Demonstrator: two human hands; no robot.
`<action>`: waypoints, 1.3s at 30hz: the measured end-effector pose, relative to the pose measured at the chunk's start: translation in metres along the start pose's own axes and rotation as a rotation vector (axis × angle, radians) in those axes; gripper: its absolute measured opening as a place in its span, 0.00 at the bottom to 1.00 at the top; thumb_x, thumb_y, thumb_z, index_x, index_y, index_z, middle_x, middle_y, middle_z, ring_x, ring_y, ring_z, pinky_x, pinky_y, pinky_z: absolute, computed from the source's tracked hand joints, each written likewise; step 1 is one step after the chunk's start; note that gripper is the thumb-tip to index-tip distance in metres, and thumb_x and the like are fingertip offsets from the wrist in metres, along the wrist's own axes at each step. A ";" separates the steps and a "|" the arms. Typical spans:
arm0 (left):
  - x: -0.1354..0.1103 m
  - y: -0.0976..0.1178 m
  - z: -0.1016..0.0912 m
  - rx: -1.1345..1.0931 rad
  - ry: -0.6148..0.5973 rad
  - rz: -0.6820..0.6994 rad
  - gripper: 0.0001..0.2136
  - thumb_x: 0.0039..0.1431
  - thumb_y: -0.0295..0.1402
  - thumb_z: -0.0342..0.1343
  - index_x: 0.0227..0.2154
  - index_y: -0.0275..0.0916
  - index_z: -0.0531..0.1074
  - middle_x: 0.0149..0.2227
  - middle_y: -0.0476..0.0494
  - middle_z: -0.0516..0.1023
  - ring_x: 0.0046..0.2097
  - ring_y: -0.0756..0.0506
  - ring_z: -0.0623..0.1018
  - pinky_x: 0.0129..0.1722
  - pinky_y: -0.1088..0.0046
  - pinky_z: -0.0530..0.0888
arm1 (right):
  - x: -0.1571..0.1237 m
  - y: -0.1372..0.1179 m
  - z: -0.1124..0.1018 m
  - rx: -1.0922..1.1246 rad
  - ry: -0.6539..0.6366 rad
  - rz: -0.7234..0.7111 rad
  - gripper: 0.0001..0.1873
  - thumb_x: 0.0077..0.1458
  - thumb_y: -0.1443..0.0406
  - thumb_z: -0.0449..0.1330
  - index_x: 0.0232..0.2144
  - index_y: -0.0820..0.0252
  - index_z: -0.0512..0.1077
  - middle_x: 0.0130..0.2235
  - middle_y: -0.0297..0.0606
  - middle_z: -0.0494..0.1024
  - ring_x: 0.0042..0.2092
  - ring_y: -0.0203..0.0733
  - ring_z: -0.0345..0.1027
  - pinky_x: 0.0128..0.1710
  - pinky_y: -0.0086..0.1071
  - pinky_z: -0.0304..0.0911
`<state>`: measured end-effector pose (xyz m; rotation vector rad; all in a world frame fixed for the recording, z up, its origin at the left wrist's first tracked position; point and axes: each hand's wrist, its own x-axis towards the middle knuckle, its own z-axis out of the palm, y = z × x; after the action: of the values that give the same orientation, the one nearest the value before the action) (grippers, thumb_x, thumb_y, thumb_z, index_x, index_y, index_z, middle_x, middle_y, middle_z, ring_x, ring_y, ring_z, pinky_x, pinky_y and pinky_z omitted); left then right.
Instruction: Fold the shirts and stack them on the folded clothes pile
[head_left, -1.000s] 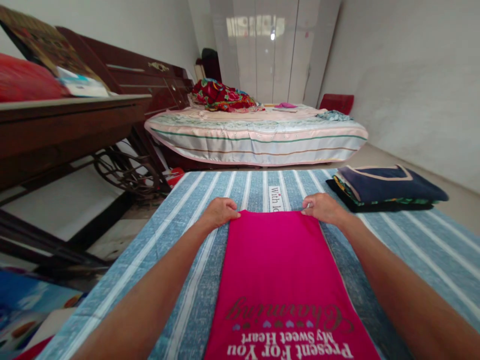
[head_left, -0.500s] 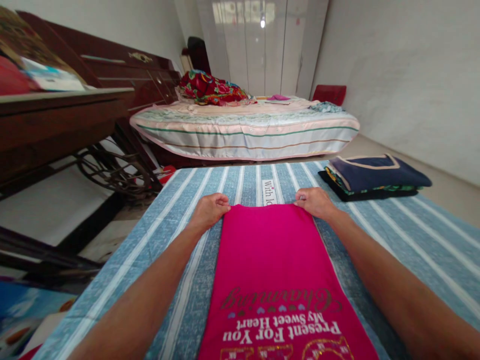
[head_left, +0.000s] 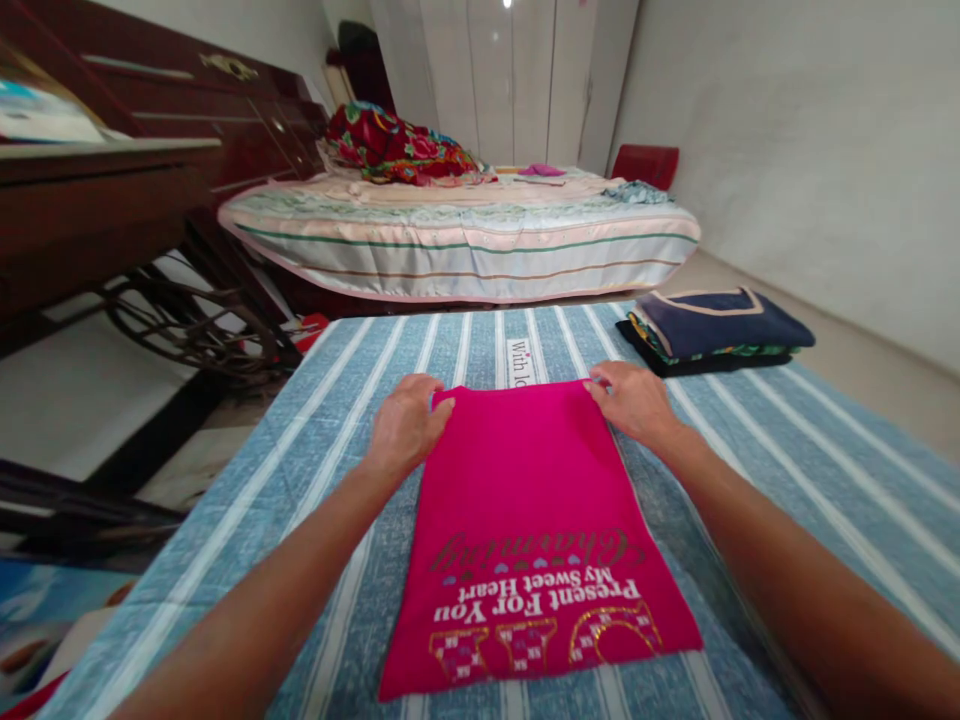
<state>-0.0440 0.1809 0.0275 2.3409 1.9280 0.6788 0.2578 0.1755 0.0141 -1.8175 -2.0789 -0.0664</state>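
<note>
A bright pink T-shirt, folded into a long panel, lies flat on a blue-and-white striped cloth. Its printed lettering reads upside down from here, and the near folded edge shows fully. At the far left corner, my left hand has the fabric between thumb and fingers. My right hand pinches the far right corner. Just beyond the far edge, a white printed patch on the cloth is partly covered by the shirt.
To the right rear sits a stack of folded clothes, navy on top. Beyond the striped surface stands a bed with a red floral bundle. A dark wooden table with an iron wheel is at the left.
The view has shifted, and the shirt's near folded edge now shows in full. Both hands remain at its far corners; the left thumb and fingers look slightly more spread.
</note>
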 end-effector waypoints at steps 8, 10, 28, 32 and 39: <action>-0.064 0.077 -0.008 0.030 -0.434 0.246 0.26 0.59 0.47 0.45 0.55 0.36 0.65 0.64 0.36 0.55 0.66 0.38 0.52 0.62 0.58 0.53 | -0.100 -0.001 -0.037 0.273 -0.358 0.200 0.15 0.55 0.56 0.55 0.21 0.56 0.71 0.20 0.31 0.71 0.24 0.36 0.63 0.24 0.28 0.50; -0.072 0.091 -0.005 0.034 -0.494 0.297 0.28 0.59 0.50 0.45 0.57 0.37 0.62 0.66 0.36 0.51 0.66 0.37 0.48 0.63 0.55 0.51 | -0.118 -0.004 -0.041 0.299 -0.444 0.240 0.18 0.55 0.55 0.55 0.19 0.57 0.69 0.20 0.32 0.70 0.23 0.36 0.62 0.23 0.28 0.49; -0.084 0.108 0.022 0.120 -0.554 0.371 0.34 0.57 0.55 0.43 0.63 0.42 0.52 0.67 0.38 0.44 0.67 0.37 0.43 0.63 0.49 0.45 | -0.135 -0.016 -0.046 0.177 -0.381 0.187 0.07 0.56 0.60 0.56 0.32 0.53 0.72 0.22 0.30 0.72 0.24 0.36 0.64 0.24 0.28 0.45; -0.085 0.106 0.025 0.116 -0.535 0.377 0.34 0.57 0.54 0.44 0.63 0.42 0.52 0.67 0.39 0.44 0.67 0.37 0.43 0.63 0.49 0.44 | -0.133 -0.010 -0.040 0.181 -0.433 0.132 0.07 0.56 0.66 0.54 0.32 0.52 0.73 0.26 0.31 0.75 0.28 0.37 0.67 0.26 0.27 0.47; -0.084 0.105 0.026 0.091 -0.516 0.385 0.35 0.57 0.55 0.44 0.63 0.42 0.53 0.67 0.37 0.46 0.67 0.36 0.44 0.63 0.48 0.44 | -0.136 -0.006 -0.041 0.173 -0.191 0.067 0.11 0.59 0.65 0.51 0.28 0.55 0.72 0.27 0.34 0.74 0.29 0.38 0.65 0.29 0.29 0.53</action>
<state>0.0513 0.0837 0.0092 2.6244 1.3344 -0.0256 0.2746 0.0344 0.0117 -1.8465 -2.0731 0.3069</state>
